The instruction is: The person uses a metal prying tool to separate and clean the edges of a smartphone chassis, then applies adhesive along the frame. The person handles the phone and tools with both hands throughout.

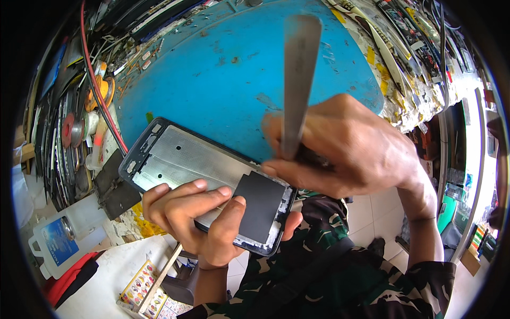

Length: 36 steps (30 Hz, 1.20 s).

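My left hand grips a phone frame from its near side, fingers spread over the edge and its tip. The frame has a black rim and a bare silvery metal plate, with a black square patch at the end closest to me and whitish residue along that end. My right hand is closed on a flat metal scraper blade, which points up and away from me. Blur softens the blade and fingertips. The blade's lower end, inside the fist, is hidden. A gap shows between the right fingers and the frame.
Beneath lies a worn blue mat. A red cable crosses its left side, by wire spools and stacked dark panels. A plastic jug stands lower left. Tools and parts crowd the right edge.
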Each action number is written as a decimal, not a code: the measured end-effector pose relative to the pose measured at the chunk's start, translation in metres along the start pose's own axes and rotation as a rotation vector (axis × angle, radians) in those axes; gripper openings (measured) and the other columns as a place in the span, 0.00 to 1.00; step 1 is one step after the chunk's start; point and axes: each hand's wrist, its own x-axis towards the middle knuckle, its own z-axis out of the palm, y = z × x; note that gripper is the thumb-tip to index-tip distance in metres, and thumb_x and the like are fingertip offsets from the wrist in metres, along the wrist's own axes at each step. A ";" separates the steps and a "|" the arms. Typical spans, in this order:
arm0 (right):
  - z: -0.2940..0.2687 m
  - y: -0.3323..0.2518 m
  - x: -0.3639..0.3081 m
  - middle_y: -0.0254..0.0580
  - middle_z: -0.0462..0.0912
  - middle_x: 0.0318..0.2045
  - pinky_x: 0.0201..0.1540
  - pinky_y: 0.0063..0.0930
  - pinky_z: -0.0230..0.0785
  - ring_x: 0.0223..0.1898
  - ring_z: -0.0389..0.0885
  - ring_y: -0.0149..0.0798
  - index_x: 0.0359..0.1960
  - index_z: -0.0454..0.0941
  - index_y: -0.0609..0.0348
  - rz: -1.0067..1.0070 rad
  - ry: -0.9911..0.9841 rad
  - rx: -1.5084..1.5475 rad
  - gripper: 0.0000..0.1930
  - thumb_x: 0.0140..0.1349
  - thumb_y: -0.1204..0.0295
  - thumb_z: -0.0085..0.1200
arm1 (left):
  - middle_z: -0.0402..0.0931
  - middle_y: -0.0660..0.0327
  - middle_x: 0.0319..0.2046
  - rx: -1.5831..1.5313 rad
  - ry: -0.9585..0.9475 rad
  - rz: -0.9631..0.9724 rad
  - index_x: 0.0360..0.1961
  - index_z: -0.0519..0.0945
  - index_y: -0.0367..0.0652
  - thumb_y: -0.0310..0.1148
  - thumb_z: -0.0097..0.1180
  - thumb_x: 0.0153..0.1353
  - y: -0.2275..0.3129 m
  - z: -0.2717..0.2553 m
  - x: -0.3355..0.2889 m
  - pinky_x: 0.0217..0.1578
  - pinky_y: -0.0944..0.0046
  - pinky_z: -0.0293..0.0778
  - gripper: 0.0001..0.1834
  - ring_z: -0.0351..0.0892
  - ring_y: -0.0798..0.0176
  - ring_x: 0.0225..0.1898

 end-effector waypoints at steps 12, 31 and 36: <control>0.003 0.003 0.007 0.40 0.74 0.17 0.19 0.36 0.61 0.15 0.72 0.43 0.33 0.74 0.61 -0.020 0.014 -0.002 0.09 0.61 0.72 0.63 | 0.68 0.63 0.33 -0.012 0.040 -0.005 0.32 0.70 0.49 0.64 0.64 0.49 0.001 0.003 0.001 0.45 0.47 0.63 0.30 0.68 0.55 0.37; 0.005 0.006 0.026 0.40 0.75 0.19 0.20 0.35 0.62 0.17 0.75 0.43 0.30 0.73 0.61 0.062 -0.013 -0.022 0.10 0.61 0.72 0.63 | 0.74 0.73 0.33 -0.122 0.045 -0.152 0.31 0.75 0.59 0.50 0.65 0.53 0.004 0.002 -0.002 0.50 0.47 0.60 0.14 0.72 0.62 0.38; 0.008 0.008 0.024 0.40 0.74 0.18 0.20 0.36 0.62 0.16 0.75 0.43 0.30 0.73 0.60 0.019 -0.003 -0.027 0.10 0.62 0.72 0.62 | 0.67 0.64 0.36 -0.049 -0.007 -0.017 0.33 0.69 0.50 0.64 0.66 0.47 0.001 0.000 0.000 0.43 0.47 0.63 0.31 0.67 0.55 0.39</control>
